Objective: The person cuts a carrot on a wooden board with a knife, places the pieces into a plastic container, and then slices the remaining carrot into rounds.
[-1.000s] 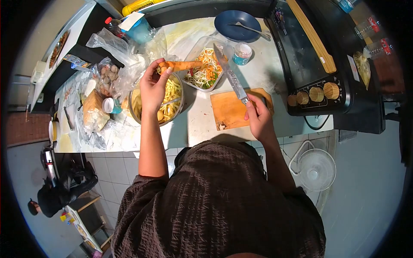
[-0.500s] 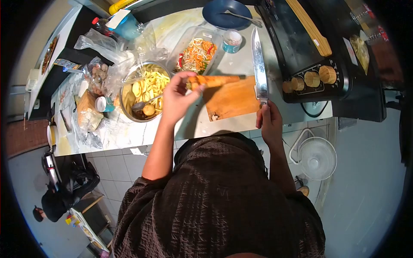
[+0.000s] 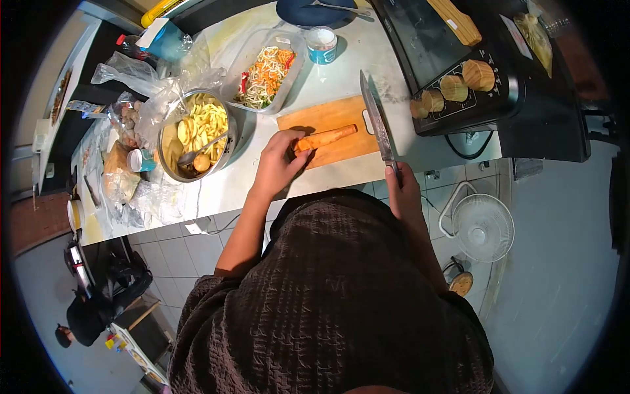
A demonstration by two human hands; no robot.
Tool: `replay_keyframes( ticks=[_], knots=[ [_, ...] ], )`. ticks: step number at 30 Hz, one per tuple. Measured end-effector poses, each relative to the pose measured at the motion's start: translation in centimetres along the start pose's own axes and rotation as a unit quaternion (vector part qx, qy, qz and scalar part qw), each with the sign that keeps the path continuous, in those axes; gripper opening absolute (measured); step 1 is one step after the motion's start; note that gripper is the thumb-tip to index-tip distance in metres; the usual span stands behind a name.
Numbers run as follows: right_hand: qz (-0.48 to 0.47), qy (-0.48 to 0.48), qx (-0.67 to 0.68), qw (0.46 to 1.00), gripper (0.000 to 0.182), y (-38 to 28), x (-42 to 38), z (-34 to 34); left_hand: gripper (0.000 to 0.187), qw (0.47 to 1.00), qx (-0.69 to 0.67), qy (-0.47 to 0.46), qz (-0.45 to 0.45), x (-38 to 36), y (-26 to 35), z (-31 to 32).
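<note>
A carrot (image 3: 328, 137) lies on the wooden cutting board (image 3: 328, 113), its thick end gripped by my left hand (image 3: 279, 161). My right hand (image 3: 403, 187) is closed around the dark handle of a large kitchen knife (image 3: 376, 118). The blade points away from me, over the right end of the board near its handle slot. Behind the board sits a clear plastic container (image 3: 293, 82) with bean sprouts, shredded carrot and red pieces. To the left is a metal pot (image 3: 231, 141) with yellow cut pieces and a spoon (image 3: 190, 156) in it.
A small teal-labelled tub (image 3: 321, 46) and a dark blue plate (image 3: 295, 16) with a fork stand at the back. An appliance with wooden knobs (image 3: 478, 75) is at right. Plastic bags (image 3: 131, 75) crowd the left. A fan (image 3: 484, 226) stands on the floor; another person (image 3: 88, 318) is lower left.
My left hand has lowered the carrot from above the board onto it. The knife has come down and tilted leftward. The whole view has shifted slightly.
</note>
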State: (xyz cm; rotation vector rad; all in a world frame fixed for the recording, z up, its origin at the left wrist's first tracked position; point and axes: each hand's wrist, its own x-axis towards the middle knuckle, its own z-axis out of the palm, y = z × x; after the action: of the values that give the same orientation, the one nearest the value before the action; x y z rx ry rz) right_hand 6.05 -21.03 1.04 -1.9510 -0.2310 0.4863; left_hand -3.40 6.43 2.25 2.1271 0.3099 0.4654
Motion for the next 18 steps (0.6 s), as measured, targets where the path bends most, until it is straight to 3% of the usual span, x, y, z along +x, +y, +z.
replay_keyframes(
  ticks=[2,8,10,12,18],
  knots=[
    [0.003,-0.006,-0.025,1.0,0.03,-0.3,0.1,-0.4,0.034,0.992,0.077,-0.013,0.095,0.5,0.2,-0.1],
    [-0.008,-0.01,-0.141,0.99,0.03,-1.7,0.2,-0.6,0.031,0.978,0.145,-0.02,0.147,3.0,2.2,3.1],
    [-0.023,-0.003,-0.155,0.988,0.029,-1.6,0.3,-0.2,0.028,0.973,0.172,-0.017,0.151,3.6,2.3,4.4],
    [-0.105,0.017,-0.185,0.977,0.027,-1.3,0.3,0.1,0.026,0.96,0.24,-0.036,0.142,3.8,2.4,5.2],
    [-0.073,-0.022,-0.269,0.96,0.025,-2.4,-0.3,0.6,0.019,0.956,0.257,-0.032,0.135,3.4,2.1,4.9]
  ],
)
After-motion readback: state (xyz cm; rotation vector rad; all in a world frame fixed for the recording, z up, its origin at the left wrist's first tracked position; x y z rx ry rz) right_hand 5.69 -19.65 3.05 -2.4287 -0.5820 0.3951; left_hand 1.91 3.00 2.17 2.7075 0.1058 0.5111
